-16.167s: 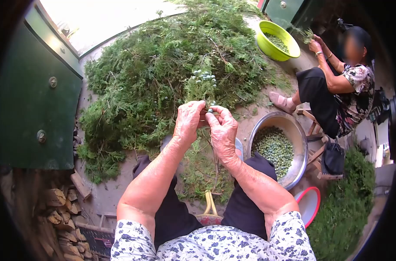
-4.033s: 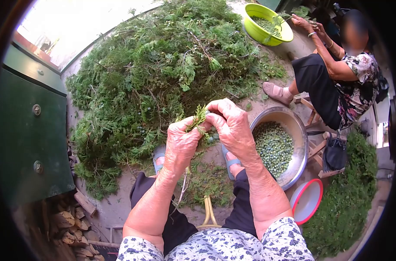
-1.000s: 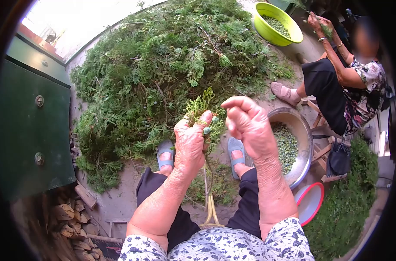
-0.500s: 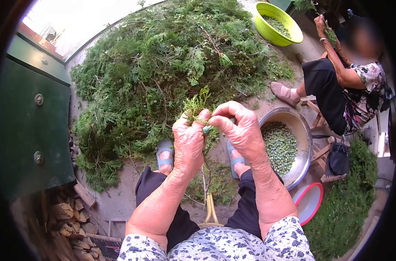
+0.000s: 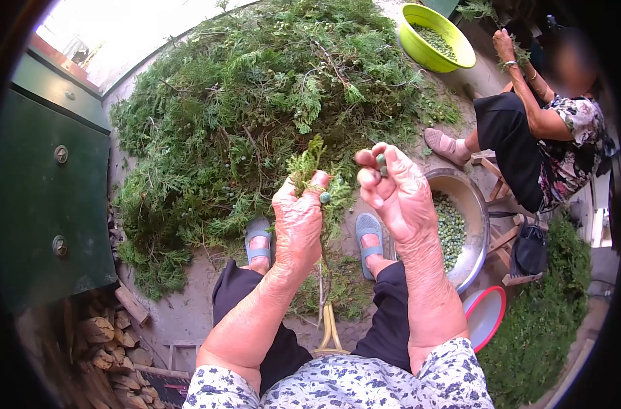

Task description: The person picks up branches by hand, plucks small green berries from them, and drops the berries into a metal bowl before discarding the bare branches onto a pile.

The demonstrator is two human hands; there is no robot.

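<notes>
A small dark panel (image 5: 170,392) at the lower left is bearing a reddish marking, too small to read. A seated person, wearing a blue-and-white patterned top (image 5: 337,375), is working with two bare hands, which are hovering apart from each other above the knees. The left hand (image 5: 298,221) is clamping a leafy green sprig (image 5: 305,167) between thumb and fingers; one bluish berry (image 5: 324,198) is showing just beside the thumb, and a bare stem (image 5: 321,293) is hanging below the fist. The right hand (image 5: 407,198) is turning its palm partly upward, fingers loosely curling toward the thumb and holding loose green berries (image 5: 381,161) near the tips; the exact count is hard to tell. Just beyond that wrist, a metal basin (image 5: 478,232) is standing on the floor, holding many green berries. A large heap of cut branches (image 5: 256,102) is spreading ahead of the feet. Near its far right side, a yellow-green basin (image 5: 453,65) is also holding berries. At the right, a seated co-worker (image 5: 563,126) is gripping another sprig (image 5: 477,9). A red-rimmed white basin (image 5: 484,317) is leaning near the metal one.
</notes>
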